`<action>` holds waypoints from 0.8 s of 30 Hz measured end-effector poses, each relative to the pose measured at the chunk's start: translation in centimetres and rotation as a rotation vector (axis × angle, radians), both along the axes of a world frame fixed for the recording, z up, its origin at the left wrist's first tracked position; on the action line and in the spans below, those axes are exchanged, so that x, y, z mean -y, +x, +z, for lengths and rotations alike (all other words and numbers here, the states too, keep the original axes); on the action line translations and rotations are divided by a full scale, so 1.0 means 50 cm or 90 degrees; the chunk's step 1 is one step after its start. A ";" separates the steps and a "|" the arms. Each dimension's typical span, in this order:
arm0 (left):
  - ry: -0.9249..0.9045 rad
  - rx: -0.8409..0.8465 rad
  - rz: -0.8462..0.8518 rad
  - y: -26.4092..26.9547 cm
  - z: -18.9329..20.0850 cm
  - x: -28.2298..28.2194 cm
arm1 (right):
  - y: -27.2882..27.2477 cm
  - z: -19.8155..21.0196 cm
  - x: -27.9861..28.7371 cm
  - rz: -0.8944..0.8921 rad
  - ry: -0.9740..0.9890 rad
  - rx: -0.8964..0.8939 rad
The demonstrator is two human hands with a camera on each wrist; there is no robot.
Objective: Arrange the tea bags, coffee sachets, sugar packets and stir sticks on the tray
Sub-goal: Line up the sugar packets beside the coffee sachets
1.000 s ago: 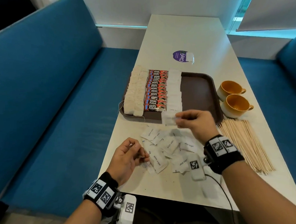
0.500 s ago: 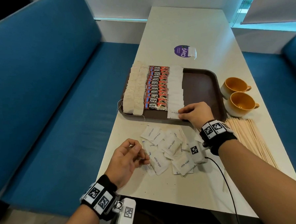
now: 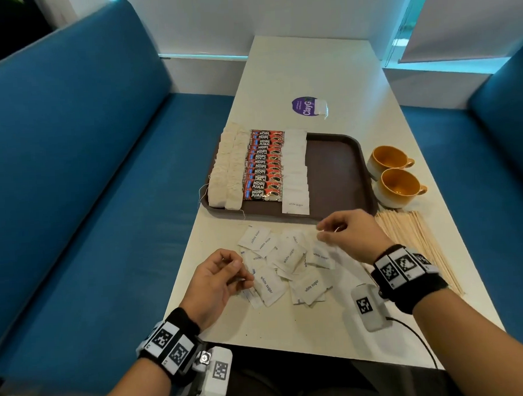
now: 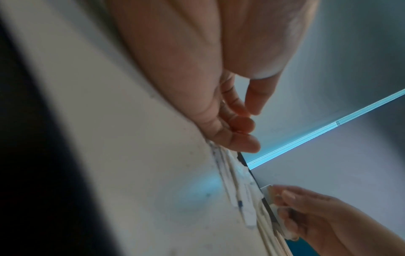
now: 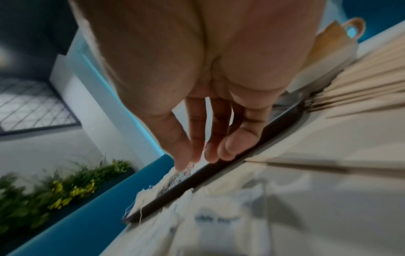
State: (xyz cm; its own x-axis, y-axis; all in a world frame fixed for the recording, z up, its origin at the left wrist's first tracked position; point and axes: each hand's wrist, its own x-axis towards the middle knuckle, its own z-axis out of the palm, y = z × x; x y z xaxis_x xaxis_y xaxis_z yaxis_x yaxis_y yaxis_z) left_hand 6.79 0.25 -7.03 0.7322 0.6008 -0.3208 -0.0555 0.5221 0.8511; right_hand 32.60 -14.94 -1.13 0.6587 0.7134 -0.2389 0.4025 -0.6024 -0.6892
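I'm in the sugar step: the brown tray (image 3: pixel 337 169) already carries two columns of tea bags (image 3: pixel 226 166), a column of red coffee sachets (image 3: pixel 264 164) and a column of white sugar packets (image 3: pixel 295 171), whose nearest packet lies just ahead of my right hand (image 3: pixel 351 232), by the tray's near rim. That hand hovers over the far right corner of the loose sugar pile (image 3: pixel 283 261) on the table, thumb and fingers drawn loosely together; the head view shows nothing between them, and though the left wrist view has something white at its fingertips, I cannot tell whether it is pinched or merely behind them. My left hand (image 3: pixel 219 280) rests at the pile's near left edge, fingers curled loosely, their tips against the outermost packets with none gripped. The stir sticks (image 3: pixel 417 244) lie fanned just outside my right wrist, untouched, with two yellow cups (image 3: pixel 395 175) beyond them. As I judge it, the next move calls for my right fingertips to pick one flat packet cleanly off its overlapping neighbours and carry it forward to the bare part of the tray, right of the finished column. Packets this thin may lift in pairs, so I would pinch at a free corner.
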 end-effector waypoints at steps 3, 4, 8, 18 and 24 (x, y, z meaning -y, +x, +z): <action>0.072 -0.085 -0.063 0.016 0.025 0.008 | -0.026 -0.013 0.034 0.051 -0.071 0.037; 0.113 -0.111 -0.087 0.025 0.036 0.011 | -0.035 -0.017 0.038 0.061 -0.082 0.040; 0.364 -0.232 -0.132 0.080 0.078 0.027 | -0.059 -0.038 0.035 0.113 -0.112 0.107; 0.695 -0.490 -0.296 0.188 0.079 0.066 | -0.073 -0.055 0.021 0.052 -0.075 0.072; 0.689 -0.502 -0.292 0.194 0.073 0.070 | -0.063 -0.050 0.043 0.027 -0.051 0.039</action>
State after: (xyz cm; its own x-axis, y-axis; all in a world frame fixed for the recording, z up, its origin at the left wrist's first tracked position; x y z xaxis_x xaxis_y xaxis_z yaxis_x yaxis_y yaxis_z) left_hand 16.49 -3.23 -3.38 0.7746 0.5707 -0.2727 0.6092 -0.5571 0.5644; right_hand 29.43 -17.08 -3.63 0.6431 0.7216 -0.2563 0.4692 -0.6359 -0.6128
